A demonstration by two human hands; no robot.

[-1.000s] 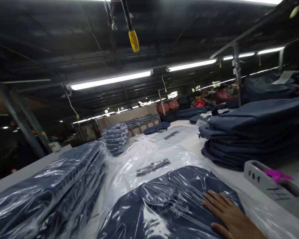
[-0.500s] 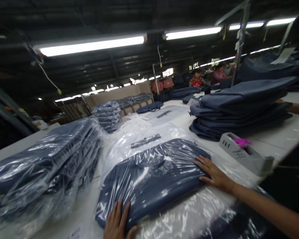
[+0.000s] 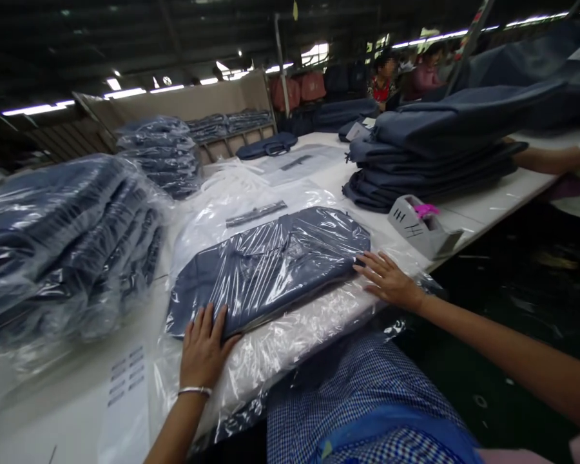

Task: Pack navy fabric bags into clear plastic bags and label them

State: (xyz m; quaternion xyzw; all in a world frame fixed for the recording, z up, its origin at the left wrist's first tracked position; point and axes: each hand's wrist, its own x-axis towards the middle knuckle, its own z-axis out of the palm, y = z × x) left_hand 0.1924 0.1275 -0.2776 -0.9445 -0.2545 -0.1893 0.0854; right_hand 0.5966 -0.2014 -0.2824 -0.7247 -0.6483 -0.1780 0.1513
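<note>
A dark blue bag [image 3: 270,264] lies flat inside a clear plastic bag [image 3: 290,341] on the white table, its handle showing through the film. My left hand [image 3: 203,348], a bangle at its wrist, rests with spread fingers on the near left corner of the wrapped bag. At the right end, my right hand [image 3: 389,278] lies open, fingertips touching the plastic by the bag's edge. Neither hand grips anything. Loose film stretches from the bag toward the table's front edge.
Wrapped blue bags [image 3: 62,238] are stacked at left, with another wrapped stack [image 3: 159,154] behind. Unwrapped bags [image 3: 439,142] are piled at right, beside a grey box [image 3: 410,225] holding something pink. A printed sheet [image 3: 125,393] lies front left. A co-worker's arm [image 3: 551,160] reaches behind the pile.
The view has tilted downward, bringing my lap and the table's front edge into sight. Both hands remain open on the wrapped bag, the right one now nearer its front right corner.
</note>
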